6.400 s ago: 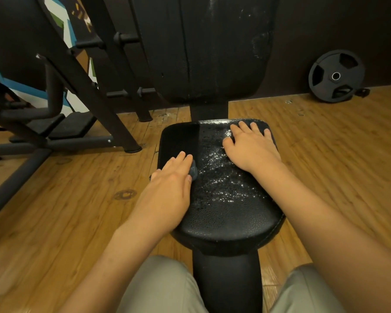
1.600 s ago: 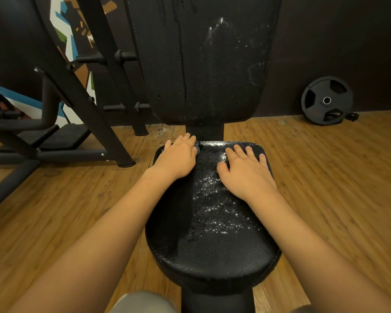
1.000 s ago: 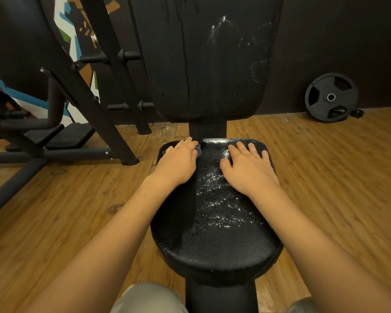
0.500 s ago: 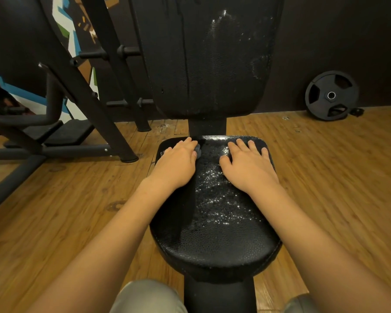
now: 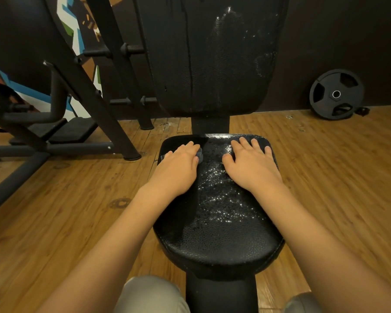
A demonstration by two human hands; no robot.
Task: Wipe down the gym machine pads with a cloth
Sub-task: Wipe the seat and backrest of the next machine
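Observation:
A black textured seat pad (image 5: pixel 217 227) fills the middle of the view, wet and glistening down its centre and right side. My left hand (image 5: pixel 177 164) lies flat on the pad's far left corner, pressing a small grey cloth (image 5: pixel 199 154) that peeks out beside the fingers. My right hand (image 5: pixel 251 164) rests flat with spread fingers on the far right of the seat. Behind the seat rises the black back pad (image 5: pixel 212 57), with drip streaks and white speckles on its right half.
A dark steel machine frame (image 5: pixel 93 91) slants across the left, with floor bars and a foot plate (image 5: pixel 70 129). A black weight plate (image 5: pixel 336 94) leans on the dark wall at right. Wooden floor surrounds the seat; my knees show at the bottom edge.
Since 6.4 s ago my left hand has slid the cloth from the seat's mid-left up to its far left corner. Over the last second both hands have hardly moved.

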